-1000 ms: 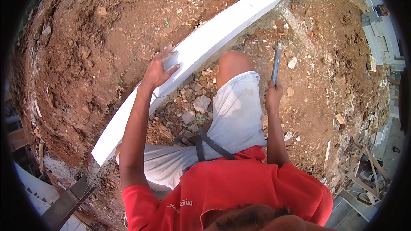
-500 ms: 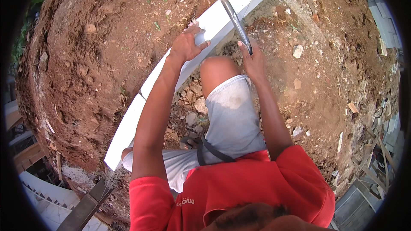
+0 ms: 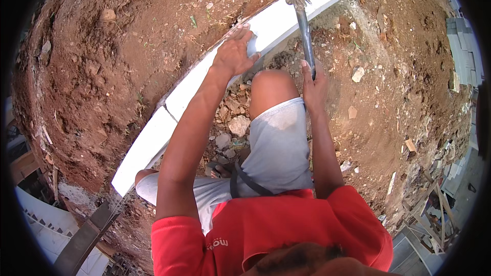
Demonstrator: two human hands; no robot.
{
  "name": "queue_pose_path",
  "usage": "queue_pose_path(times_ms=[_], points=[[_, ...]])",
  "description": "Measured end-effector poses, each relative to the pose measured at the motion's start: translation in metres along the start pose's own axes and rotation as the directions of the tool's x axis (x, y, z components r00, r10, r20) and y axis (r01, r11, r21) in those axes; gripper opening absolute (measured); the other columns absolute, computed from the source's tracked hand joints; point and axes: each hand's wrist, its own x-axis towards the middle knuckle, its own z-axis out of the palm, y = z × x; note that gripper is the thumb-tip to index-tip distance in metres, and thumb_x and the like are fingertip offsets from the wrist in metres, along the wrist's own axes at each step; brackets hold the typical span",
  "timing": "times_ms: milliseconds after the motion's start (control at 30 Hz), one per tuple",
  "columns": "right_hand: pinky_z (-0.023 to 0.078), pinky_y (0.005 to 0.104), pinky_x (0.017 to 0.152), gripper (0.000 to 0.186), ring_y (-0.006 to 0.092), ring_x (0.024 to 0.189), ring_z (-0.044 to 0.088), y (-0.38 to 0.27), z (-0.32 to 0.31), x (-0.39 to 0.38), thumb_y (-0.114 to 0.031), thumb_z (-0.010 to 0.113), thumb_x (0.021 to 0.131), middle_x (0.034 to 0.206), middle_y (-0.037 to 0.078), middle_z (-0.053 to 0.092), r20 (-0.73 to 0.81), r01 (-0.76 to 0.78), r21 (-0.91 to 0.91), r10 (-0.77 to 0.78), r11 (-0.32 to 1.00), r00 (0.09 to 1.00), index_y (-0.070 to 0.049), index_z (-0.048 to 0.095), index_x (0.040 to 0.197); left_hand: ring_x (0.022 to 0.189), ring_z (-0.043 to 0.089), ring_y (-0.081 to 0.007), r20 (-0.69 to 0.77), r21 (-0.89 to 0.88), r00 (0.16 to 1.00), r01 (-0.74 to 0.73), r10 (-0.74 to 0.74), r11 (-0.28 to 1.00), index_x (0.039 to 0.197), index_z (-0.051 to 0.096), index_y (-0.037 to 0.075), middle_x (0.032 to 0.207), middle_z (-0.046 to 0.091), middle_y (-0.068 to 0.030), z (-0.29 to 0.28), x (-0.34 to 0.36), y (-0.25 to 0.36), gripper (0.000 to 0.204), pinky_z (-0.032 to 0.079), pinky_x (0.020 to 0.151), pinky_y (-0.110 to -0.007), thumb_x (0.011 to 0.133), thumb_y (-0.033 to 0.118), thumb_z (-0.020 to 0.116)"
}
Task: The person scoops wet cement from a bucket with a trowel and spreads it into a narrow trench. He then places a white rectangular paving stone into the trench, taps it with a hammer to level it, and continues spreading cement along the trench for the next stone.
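Observation:
A row of white rectangular blocks (image 3: 279, 23) runs diagonally from lower left to upper right, with a joint between two of them left of my left forearm. My left hand (image 3: 236, 55) lies on the top of the longer stretch, fingers stretched toward its far edge and thumb apart near the closer edge. My right hand (image 3: 315, 86) is wrapped around the lower end of a claw hammer (image 3: 305, 36) with a dark metal handle. The hammer's head is over the white block, right of my left hand; whether it touches the surface I cannot tell.
Reddish-brown soil (image 3: 102, 71) rises beyond the blocks. Broken stones (image 3: 239, 125) lie between the row and my bent knee (image 3: 273, 89). A dark plank (image 3: 84, 240) is at lower left. Grey stacked blocks (image 3: 463, 51) and wooden scraps (image 3: 434, 214) are along the right.
The hammer has swung to the right and stands more upright in view, its claw now showing. My left hand stays on the white block, and the view has shifted slightly.

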Motion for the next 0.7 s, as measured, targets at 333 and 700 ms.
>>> queue_pose_path(times_ms=[333,700], points=[[0.048,0.0383,0.071,0.048,0.0195,0.076,0.062,0.002,0.005,0.001,-0.042,0.064,0.106,0.087,0.011,0.069,0.052,-0.005,-0.027,0.006,1.000,0.999,0.001,0.068,0.128,0.158,0.029,-0.0322,-0.026,-0.027,1.000,0.000,-0.001,1.000,0.152,0.047,0.008,0.170,0.033,-0.0187,0.008,-0.006,0.005,0.077,0.025,0.132,-0.042,0.088,0.037,0.076],[0.050,0.0344,0.079,0.045,0.0185,0.083,0.061,-0.022,-0.006,-0.006,-0.042,0.064,0.105,0.089,0.009,0.068,0.054,-0.100,-0.133,0.108,0.986,0.993,-0.004,0.069,0.131,0.160,0.026,-0.0293,-0.014,-0.029,1.000,0.022,-0.022,0.999,0.152,0.047,0.009,0.171,0.032,-0.0151,0.003,-0.003,0.006,0.078,0.022,0.133,-0.041,0.086,0.037,0.078]])
